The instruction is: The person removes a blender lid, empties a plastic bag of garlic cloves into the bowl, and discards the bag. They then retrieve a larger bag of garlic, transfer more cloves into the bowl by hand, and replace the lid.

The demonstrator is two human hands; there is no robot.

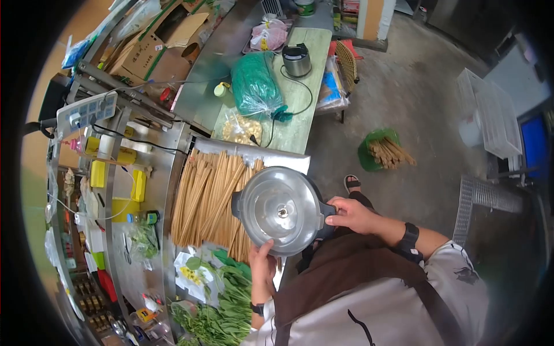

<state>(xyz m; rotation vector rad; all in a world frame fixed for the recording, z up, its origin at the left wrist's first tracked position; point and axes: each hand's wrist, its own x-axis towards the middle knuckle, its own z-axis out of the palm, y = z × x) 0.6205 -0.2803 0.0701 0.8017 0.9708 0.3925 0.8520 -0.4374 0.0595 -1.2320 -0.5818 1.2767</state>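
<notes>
A round metal pot with a dark outer rim and two side handles point(277, 202) is held in front of my body, its shiny inside facing up. My right hand point(353, 215) grips the handle on its right, thumb on top. At the lower edge of the pot, my left hand point(262, 265) holds the rim with the thumb over it; its other fingers are hidden beneath. Beyond the pot, many wooden chopsticks point(205, 202) lie on the metal counter. Leafy greens point(228, 308) lie near my left forearm.
A green bag point(254, 83), a kettle-like metal appliance point(296, 60) with a cord and a bag of pale pieces point(241, 129) sit on the light table point(300, 130). A green bin point(372, 151) holding sticks stands on the floor. Shelves point(118, 230) run along the left.
</notes>
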